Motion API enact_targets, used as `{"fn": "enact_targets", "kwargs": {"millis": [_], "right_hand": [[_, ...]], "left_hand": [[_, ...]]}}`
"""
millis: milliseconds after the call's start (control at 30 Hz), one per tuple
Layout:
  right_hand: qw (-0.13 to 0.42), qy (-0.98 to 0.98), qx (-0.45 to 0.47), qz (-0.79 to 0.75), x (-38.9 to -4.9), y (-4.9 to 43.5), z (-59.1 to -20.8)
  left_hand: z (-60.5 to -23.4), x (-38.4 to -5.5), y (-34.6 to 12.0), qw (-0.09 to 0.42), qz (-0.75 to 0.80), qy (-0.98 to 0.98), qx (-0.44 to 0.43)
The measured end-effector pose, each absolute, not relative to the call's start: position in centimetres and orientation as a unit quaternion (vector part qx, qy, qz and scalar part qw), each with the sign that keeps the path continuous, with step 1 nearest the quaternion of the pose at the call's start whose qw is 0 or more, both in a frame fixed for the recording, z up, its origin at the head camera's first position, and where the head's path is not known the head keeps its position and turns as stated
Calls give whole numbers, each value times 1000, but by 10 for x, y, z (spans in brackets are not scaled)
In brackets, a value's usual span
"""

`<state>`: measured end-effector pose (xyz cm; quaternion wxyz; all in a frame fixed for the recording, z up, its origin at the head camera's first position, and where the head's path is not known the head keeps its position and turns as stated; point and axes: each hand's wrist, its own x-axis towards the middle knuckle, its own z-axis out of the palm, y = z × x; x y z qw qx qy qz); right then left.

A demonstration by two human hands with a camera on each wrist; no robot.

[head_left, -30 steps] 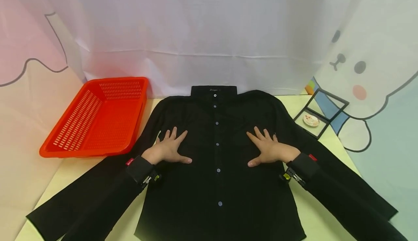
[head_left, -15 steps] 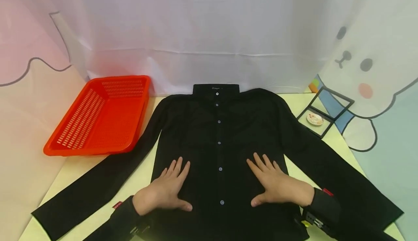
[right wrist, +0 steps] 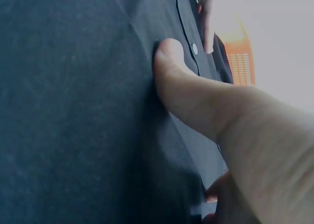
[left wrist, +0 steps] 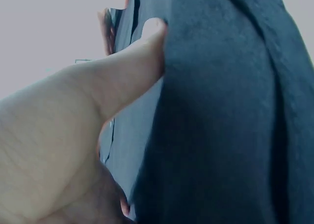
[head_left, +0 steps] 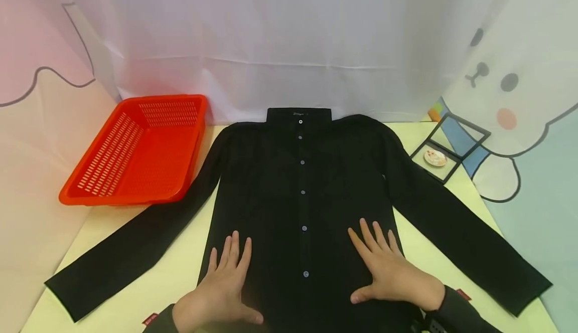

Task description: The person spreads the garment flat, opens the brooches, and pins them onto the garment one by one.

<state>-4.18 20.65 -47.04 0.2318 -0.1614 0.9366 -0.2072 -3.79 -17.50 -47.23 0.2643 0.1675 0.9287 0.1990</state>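
Observation:
A black button-up shirt [head_left: 271,182] lies face up and flat, its collar at the far side and both sleeves spread outward. My left hand [head_left: 221,283] rests on the lower left of its front, fingers straight and spread. On the lower right of the front lies my right hand [head_left: 393,270], also with straight, spread fingers. In the left wrist view, the left thumb [left wrist: 132,62] presses on the dark cloth. The right wrist view shows the right thumb [right wrist: 181,82] against the shirt near the button strip. The shirt's hem is out of frame.
A red plastic basket [head_left: 155,165] stands at the back left, against the shirt's left sleeve. At the right, a small black-framed stand [head_left: 451,165] holds an oval patterned piece [head_left: 435,158] next to the other sleeve. The pale yellow table [head_left: 189,258] meets a white cloth backdrop.
Both hands have slid down the shirt front from the chest toward the hem, staying flat with fingers spread. The left sleeve's underarm gap now shows. The shirt has stayed in place.

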Motion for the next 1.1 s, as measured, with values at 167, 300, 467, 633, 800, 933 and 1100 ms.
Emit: {"fn": "enact_targets", "kwargs": {"millis": [167,300,467,633,800,933,1100], "right_hand": [[242,934,-162,-208,-43,205,-468],[250,935,-157,-198,-41,204,-467],[247,939,-147,-188,-36,205,-468],[258,938,-141,-184,-30,205,-465],[289,925,-133,-206,-26,210,-458],[273,925,-133,-230,-29,214,-453],[162,949,-132,-237,-35,213,-448]], "left_hand": [[-474,-40,-175,278,210,926,147],[-477,-38,-176,284,221,924,129],[-480,-35,-177,266,193,933,147],[-481,-34,-177,256,163,940,159],[-480,-33,-179,257,164,936,174],[-477,-39,-177,238,189,934,186],[-470,-51,-171,212,218,940,157]]}}
